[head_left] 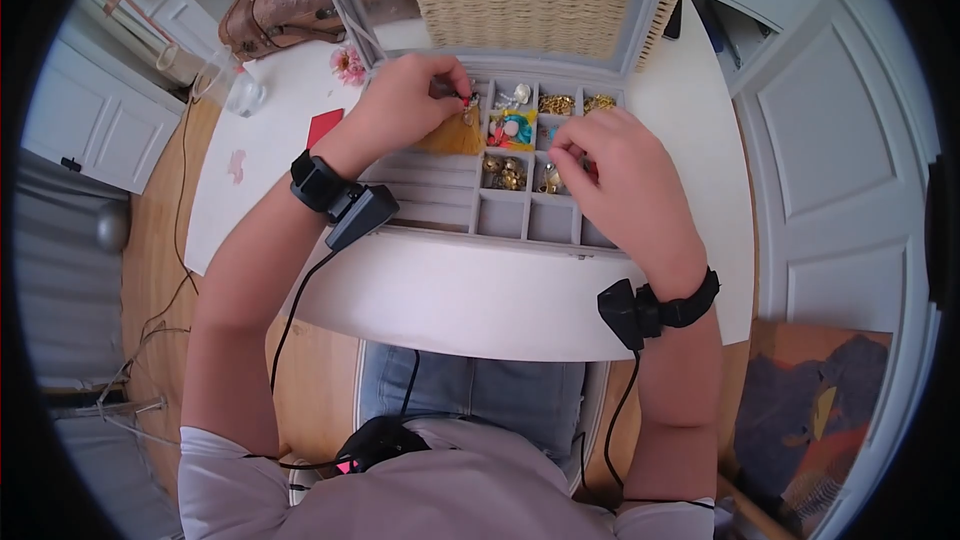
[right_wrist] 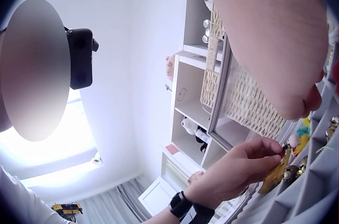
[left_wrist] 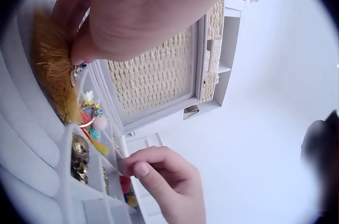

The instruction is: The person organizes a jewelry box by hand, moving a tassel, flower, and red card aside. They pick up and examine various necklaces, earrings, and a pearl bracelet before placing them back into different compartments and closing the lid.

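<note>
L hand [head_left: 415, 105] pinches a beady bit [left_wrist: 76, 74] by fluffy gold tassel [head_left: 455, 139] in box [head_left: 440, 230]. R hand [head_left: 632, 175] is nr slots, fingers bent, can't tell if holding smth. Many slots have shiny bits [head_left: 507, 174]; what's left, can't tell.

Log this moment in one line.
left hand: pinches yellow tassel piece | right hand: above compartments, fingers curled, hold unclear | box: lid open

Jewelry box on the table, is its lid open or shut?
Open. The lid stands raised at the back of the box, with its compartments uncovered in front.
</note>
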Demonstrator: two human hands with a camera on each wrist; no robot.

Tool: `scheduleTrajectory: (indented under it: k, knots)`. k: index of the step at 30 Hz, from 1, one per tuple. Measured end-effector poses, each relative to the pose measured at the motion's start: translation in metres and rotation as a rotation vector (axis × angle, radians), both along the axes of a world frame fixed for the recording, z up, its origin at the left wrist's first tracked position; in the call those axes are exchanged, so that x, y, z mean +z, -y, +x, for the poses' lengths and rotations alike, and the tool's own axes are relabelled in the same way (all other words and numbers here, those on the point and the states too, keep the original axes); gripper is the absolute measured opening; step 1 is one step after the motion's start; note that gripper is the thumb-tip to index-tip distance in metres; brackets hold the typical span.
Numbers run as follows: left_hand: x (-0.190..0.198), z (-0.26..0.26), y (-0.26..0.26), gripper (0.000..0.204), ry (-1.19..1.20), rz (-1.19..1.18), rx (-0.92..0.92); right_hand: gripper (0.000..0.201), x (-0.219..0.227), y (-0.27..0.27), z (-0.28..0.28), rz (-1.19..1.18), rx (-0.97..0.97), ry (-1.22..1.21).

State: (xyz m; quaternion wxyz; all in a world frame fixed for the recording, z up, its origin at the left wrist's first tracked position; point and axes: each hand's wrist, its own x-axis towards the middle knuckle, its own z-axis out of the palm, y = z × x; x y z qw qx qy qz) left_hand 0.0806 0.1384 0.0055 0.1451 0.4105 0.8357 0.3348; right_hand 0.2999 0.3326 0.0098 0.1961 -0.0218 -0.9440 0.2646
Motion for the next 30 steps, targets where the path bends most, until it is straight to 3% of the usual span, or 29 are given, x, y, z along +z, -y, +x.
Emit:
scheduleTrajectory:
  k: [5, 9, 12, 13, 18, 23, 26, 27, 30]
  knots:
    - [0.006, -0.009, 0.017, 0.013, -0.299, 0.148, -0.055, 0.009, -0.003, -0.001, -0.002, -0.017, 0.015, 0.001]
    - [0.009, -0.069, 0.071, 0.017, -0.017, 0.293, 0.118, 0.007, 0.001, 0.001, -0.004, -0.027, 0.038, -0.048]
    - [-0.005, -0.071, 0.096, 0.021, -0.248, 0.276, 0.05, 0.006, -0.002, 0.009, -0.005, -0.049, 0.043, -0.118]
    - [-0.009, -0.068, 0.102, 0.026, -0.277, 0.268, -0.053, 0.006, 0.001, 0.011, -0.005, -0.03, 0.053, -0.091]
    - [-0.031, -0.048, 0.111, 0.026, -0.107, 0.184, -0.001, 0.007, -0.001, 0.018, -0.009, 0.032, 0.111, -0.038]
    - [-0.028, -0.072, 0.135, 0.029, -0.142, 0.423, 0.074, 0.01, 0.001, 0.022, -0.013, 0.031, 0.115, -0.03]
    - [-0.031, -0.089, 0.145, 0.033, -0.355, 0.404, 0.261, 0.013, 0.003, 0.025, -0.013, 0.06, 0.112, 0.014]
    - [-0.035, -0.099, 0.153, 0.04, -0.413, 0.275, 0.199, 0.013, 0.003, 0.027, -0.013, 0.054, 0.118, 0.026]
    - [-0.046, -0.099, 0.149, 0.046, -0.43, 0.239, 0.123, 0.013, 0.006, 0.03, -0.012, 0.096, 0.145, 0.019]
